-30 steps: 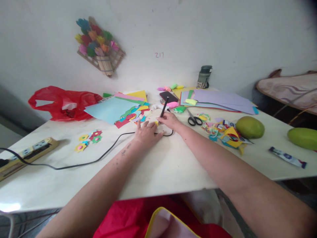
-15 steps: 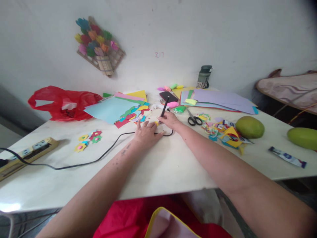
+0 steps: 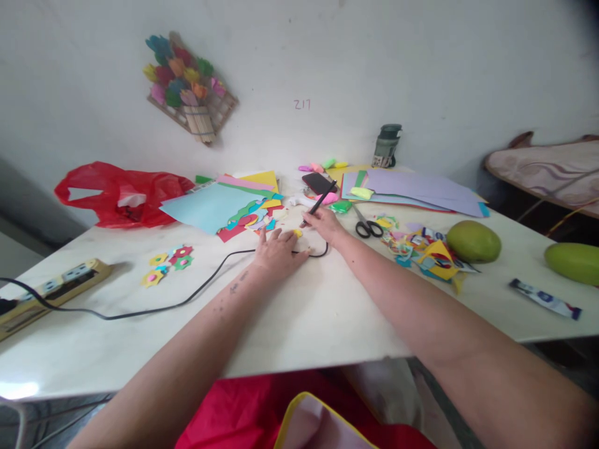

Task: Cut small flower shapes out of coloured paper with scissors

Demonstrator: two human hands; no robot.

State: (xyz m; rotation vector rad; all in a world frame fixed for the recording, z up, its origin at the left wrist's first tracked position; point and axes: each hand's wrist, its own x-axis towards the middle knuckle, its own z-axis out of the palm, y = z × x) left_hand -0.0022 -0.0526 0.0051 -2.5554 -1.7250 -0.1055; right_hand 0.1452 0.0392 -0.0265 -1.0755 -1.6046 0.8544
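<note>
My right hand (image 3: 325, 225) is closed on a black pen (image 3: 320, 202), which slants up to the right with its lower end near the table. Beside it, my left hand (image 3: 279, 249) lies palm down on the table, fingers apart, over part of a black cable (image 3: 210, 279). A small yellow paper piece (image 3: 297, 233) rests at the left hand's fingertips, between the two hands. Just beyond are coloured paper cutouts (image 3: 253, 219) and a white glue gun (image 3: 302, 201). Black-handled scissors (image 3: 369, 228) lie to the right of my right hand.
Paper flowers (image 3: 180, 257) and a power strip (image 3: 56, 290) are at the left. Behind lie a red bag (image 3: 107, 215), blue paper (image 3: 201, 209), a phone (image 3: 318, 183) and purple paper (image 3: 416, 189). Paper scraps (image 3: 407, 245), a green fruit (image 3: 473, 241) and a tube (image 3: 545, 298) sit right.
The pen has tilted further to the right, and its lower end has moved away from the yellow piece. My left hand has hardly moved.
</note>
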